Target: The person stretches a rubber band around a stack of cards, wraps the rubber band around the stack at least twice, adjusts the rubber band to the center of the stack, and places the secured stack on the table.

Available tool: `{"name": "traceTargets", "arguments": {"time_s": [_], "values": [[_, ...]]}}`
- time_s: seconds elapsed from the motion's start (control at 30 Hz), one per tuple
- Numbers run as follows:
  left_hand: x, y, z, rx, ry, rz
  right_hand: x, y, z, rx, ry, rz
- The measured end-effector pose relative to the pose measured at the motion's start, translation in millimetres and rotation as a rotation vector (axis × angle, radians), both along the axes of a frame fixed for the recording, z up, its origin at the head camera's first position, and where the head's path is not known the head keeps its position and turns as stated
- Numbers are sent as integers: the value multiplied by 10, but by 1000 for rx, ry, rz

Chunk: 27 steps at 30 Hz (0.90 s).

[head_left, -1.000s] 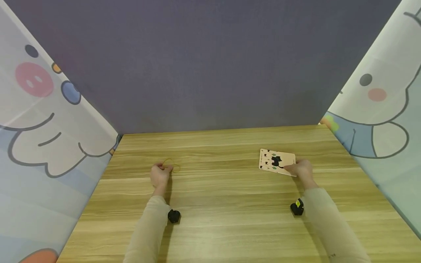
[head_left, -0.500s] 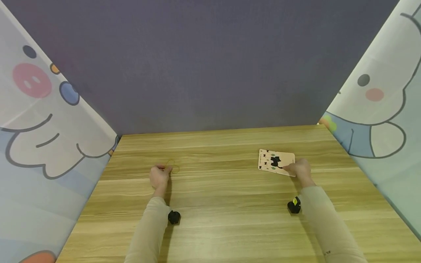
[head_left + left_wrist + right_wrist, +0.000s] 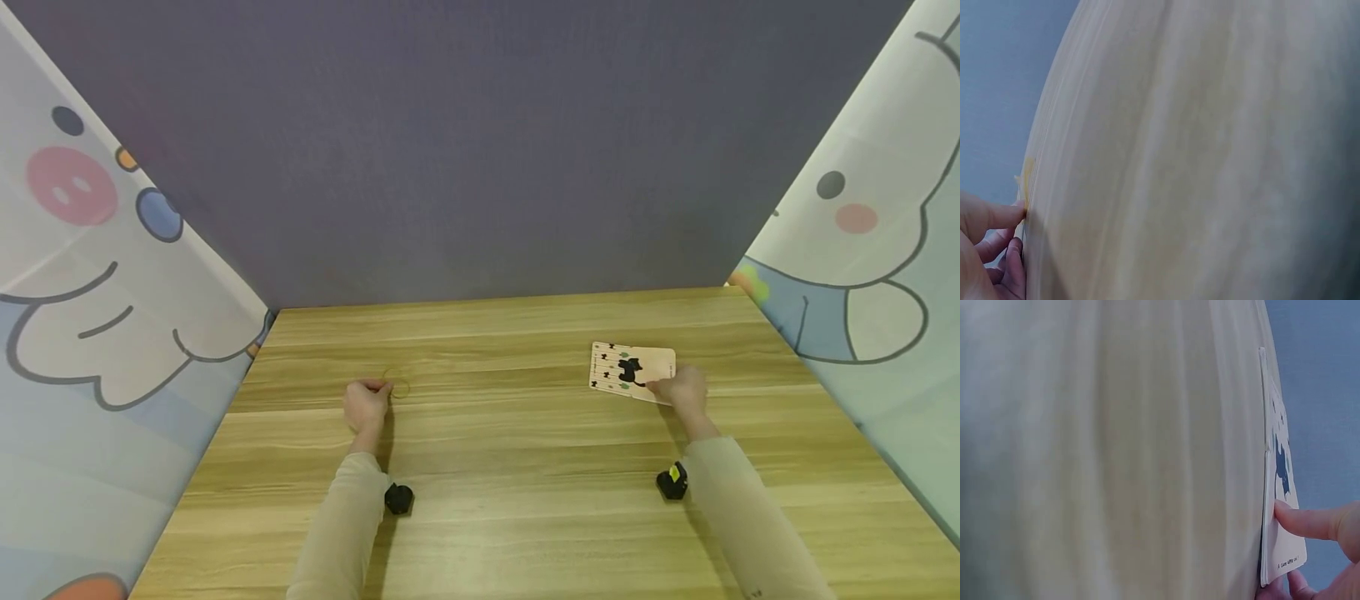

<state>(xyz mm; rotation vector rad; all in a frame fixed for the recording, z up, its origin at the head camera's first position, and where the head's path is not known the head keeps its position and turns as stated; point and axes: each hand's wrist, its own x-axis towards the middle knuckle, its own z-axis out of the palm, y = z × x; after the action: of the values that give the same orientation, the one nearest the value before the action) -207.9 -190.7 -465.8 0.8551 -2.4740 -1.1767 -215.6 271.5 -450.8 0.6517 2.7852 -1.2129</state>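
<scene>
On the left of the table, my left hand (image 3: 367, 405) pinches a thin yellow rubber band (image 3: 397, 387) between thumb and fingers. Its loop sticks out to the right of the fingertips, and the left wrist view shows the band (image 3: 1029, 176) rising from the pinch. To the right, a small cream notebook (image 3: 611, 367) with a black cat print lies at a slight slant. My right hand (image 3: 684, 392) grips its near right corner. In the right wrist view the thumb presses on the cover of the notebook (image 3: 1280, 540), with other fingers under the edge.
Both hands are over a wood-grain table (image 3: 495, 467). A dark grey panel (image 3: 487, 158) stands along its back edge. Cartoon-printed curtains flank it at the left (image 3: 135, 275) and right (image 3: 862, 250). Each wrist carries a black camera, the left one (image 3: 399, 499) and the right one (image 3: 672, 482).
Hardly anything differs. The rubber band's loop shifts slightly in the left fingers, while the right hand keeps its grip on the notebook. The view itself shifts a little.
</scene>
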Motion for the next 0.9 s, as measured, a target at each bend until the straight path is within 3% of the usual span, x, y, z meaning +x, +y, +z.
{"name": "traceTargets", "arguments": {"time_s": [0.27, 0.5, 0.67, 0.9], "values": [[-1, 2, -33, -26, -3, -22, 51, -43, -44, 24, 183, 21], [-5, 3, -35, -25, -3, -21, 104, -76, -35, -7, 191, -11], [6, -1, -9, -30, -3, -33, 119, -98, 23, -6, 280, 0], [20, -68, -6, -15, 32, -102, 136, -135, 77, -14, 339, -1]]}}
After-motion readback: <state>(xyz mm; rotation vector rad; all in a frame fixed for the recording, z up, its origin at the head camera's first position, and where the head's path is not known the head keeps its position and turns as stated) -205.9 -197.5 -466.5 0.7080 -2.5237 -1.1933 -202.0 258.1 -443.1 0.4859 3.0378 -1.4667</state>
